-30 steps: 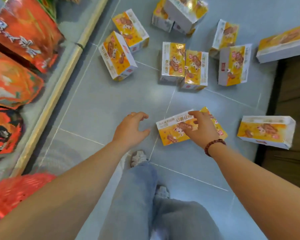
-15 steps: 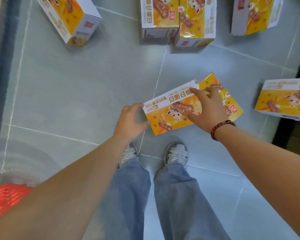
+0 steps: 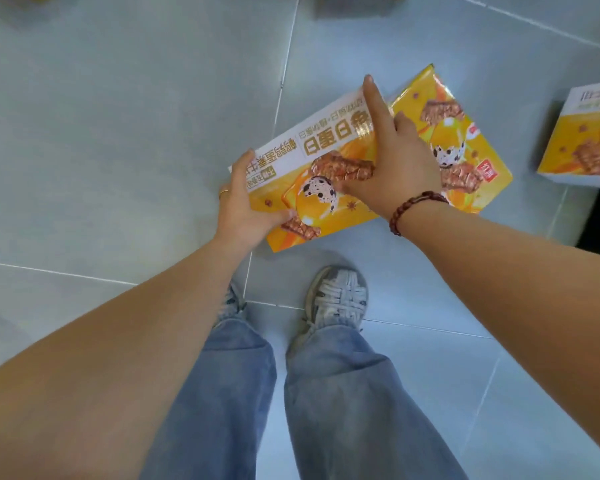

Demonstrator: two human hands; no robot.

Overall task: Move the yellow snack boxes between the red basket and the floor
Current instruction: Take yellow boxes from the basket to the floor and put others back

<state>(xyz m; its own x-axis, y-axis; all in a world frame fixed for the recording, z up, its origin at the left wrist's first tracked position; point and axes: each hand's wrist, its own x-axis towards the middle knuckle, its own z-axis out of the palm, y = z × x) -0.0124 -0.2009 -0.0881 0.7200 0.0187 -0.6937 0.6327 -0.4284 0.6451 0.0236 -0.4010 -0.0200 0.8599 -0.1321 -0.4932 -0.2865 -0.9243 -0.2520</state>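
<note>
Gripping yellow snack boxes (image 3: 326, 216) two-handed: left hand (image 3: 243, 209) fingers clamped round white end, right hand (image 3: 395, 168) fingers grasping across top, index straight. Low at floor (image 3: 118, 133), just ahead of shoes (image 3: 340, 299); floor contact unclear.

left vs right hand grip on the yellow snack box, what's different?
Left hand grips the yellow snack box's near-left corner, fingers curled; right hand grips farther right from above, index finger straight. Left hand wears a ring, right wrist a bead bracelet. Both hold the same box.
</note>
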